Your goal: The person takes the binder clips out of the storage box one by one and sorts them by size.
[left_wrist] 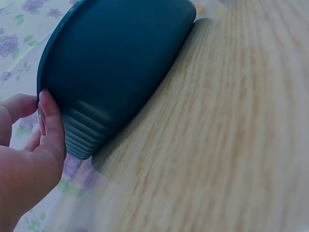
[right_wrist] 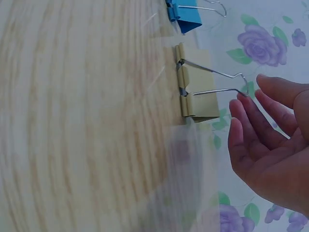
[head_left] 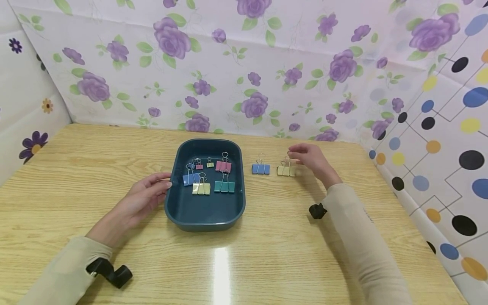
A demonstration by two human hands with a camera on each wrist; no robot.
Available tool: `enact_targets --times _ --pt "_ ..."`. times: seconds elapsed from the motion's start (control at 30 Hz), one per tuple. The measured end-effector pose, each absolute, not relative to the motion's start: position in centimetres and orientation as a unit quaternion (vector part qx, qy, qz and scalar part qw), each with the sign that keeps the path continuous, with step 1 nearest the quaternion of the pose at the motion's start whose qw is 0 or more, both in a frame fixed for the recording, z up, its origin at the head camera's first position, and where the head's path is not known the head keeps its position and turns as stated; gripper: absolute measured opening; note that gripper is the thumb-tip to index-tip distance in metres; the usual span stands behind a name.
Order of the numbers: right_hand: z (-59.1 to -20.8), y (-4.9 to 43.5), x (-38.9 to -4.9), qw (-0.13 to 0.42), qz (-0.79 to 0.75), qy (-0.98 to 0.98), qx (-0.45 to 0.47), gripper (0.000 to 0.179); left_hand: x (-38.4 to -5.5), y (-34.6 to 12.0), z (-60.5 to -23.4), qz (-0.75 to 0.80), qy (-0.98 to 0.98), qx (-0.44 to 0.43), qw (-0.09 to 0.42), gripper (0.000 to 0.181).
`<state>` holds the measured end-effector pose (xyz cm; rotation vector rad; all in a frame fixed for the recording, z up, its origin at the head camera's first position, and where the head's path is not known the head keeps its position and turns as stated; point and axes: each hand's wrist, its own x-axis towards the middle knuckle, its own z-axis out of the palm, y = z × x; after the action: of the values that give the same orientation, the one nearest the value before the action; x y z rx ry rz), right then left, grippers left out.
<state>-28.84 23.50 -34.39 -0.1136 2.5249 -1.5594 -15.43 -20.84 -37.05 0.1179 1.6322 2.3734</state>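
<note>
My left hand holds the left rim of a dark teal tray, with thumb and fingertips at the edge. In the left wrist view, fingers lie against the tray's outer wall. Past the tray's right side, my right hand is at the wire handles of a pale yellow binder clip, which stands on the table. A fingertip touches one handle in the right wrist view; the thumb is slightly apart from it. Left of that clip stands a blue binder clip, its handles up.
Inside the tray are larger blue, yellow, green and pink binder clips. Smaller pink and yellow clips lie toward its back. A flower-print sheet hangs behind the wooden table; a dotted sheet flanks the right.
</note>
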Motion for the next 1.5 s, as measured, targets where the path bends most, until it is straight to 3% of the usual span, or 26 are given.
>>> enact_targets --times 0.37,0.93,1.27,1.5 --pt "-33.1 22.9 -28.1 0.051 -0.526 0.847 -0.051 0.034 -15.5 -20.8 -36.8 0.813 0.567 0.039 0.13 0.016" --pt "-31.5 18.1 -26.2 0.108 -0.509 0.844 -0.131 0.031 -15.3 -20.9 -36.8 0.809 0.574 0.024 0.124 0.02" --pt "-31.8 16.2 -25.1 0.152 -0.489 0.849 -0.13 0.028 -15.2 -20.8 -36.9 0.805 0.58 0.024 0.127 0.021" --pt "-30.7 14.0 -24.2 0.154 -0.464 0.862 -0.137 0.024 -15.2 -20.7 -36.8 0.807 0.576 0.021 0.129 0.021"
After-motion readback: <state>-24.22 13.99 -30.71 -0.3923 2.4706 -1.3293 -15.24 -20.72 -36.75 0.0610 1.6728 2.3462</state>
